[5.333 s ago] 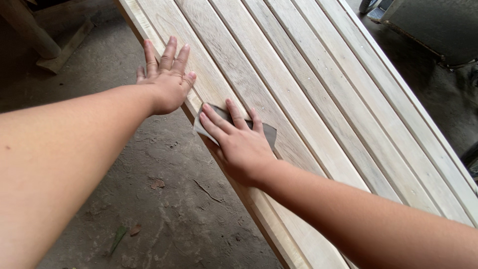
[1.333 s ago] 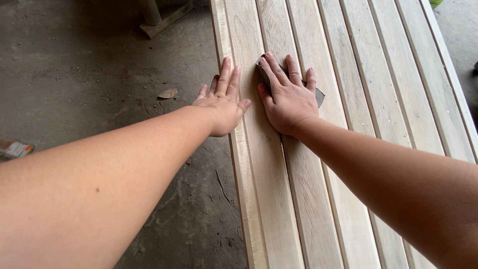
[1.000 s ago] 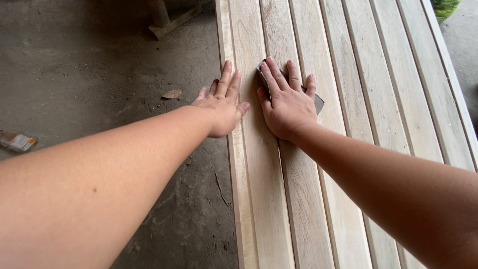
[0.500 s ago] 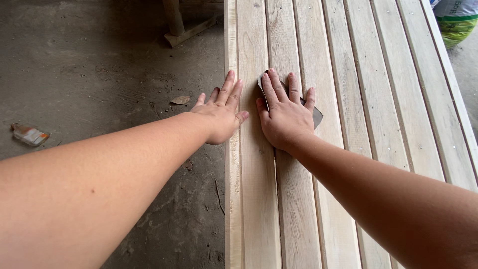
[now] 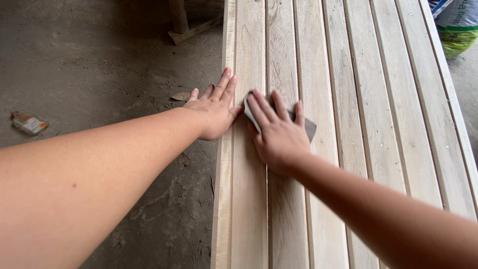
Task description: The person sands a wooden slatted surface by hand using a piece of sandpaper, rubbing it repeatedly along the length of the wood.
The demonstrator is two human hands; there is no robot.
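Note:
My right hand point(image 5: 276, 133) presses flat on a grey sheet of sandpaper point(image 5: 309, 128), which lies on the pale wooden slats point(image 5: 348, 99) of a long slatted panel. Only the sheet's corners show past my fingers. My left hand point(image 5: 213, 106) lies flat with its fingers spread on the panel's left edge slat, right beside the right hand, thumb close to the sandpaper's left corner. It holds nothing.
Grey dusty concrete floor point(image 5: 99, 65) lies left of the panel. A piece of litter point(image 5: 29, 123) and a dry leaf point(image 5: 180, 96) lie on it. A wooden post with a foot point(image 5: 185, 25) stands at the top. A green and white sack point(image 5: 455, 25) is at the top right.
My right hand has slid the sandpaper toward me and slightly left along the slat. The left hand stays on the edge slat. The view has shifted a little.

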